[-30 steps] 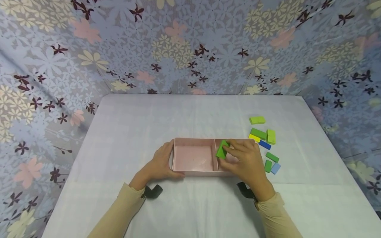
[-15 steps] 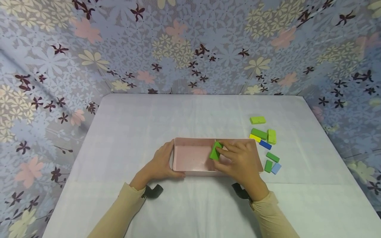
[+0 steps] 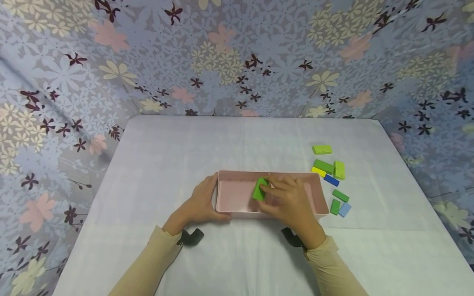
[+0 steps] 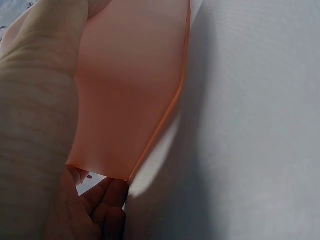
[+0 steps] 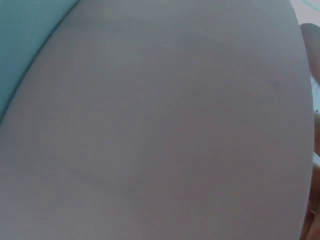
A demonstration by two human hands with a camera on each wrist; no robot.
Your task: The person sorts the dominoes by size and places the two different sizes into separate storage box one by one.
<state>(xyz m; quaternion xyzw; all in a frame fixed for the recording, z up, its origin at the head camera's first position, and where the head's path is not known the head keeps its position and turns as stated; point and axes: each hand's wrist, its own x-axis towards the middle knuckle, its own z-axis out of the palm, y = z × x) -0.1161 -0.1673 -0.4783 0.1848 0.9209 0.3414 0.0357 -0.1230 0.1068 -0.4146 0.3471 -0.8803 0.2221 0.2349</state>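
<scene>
Left of centre, the left hand [image 3: 203, 200] grips the left end of the tray [image 3: 240, 215]. Centre frame, the green block [image 3: 260, 189] overlaps the left compartment [image 3: 235, 195], long axis leaning up-right. The right hand [image 3: 289, 199], nearer, pinches it from the right.

1. I am facing a grey-blue flowered backdrop [image 3: 229, 61], rising behind the far edge of the white-covered table [image 3: 177, 144].
2. Matching flowered panels [image 3: 52, 156] are flanking its left and right edges.
3. A faint crease [image 3: 377, 229] is running toward the right edge.
4. Pale light is spreading over the white.
</scene>
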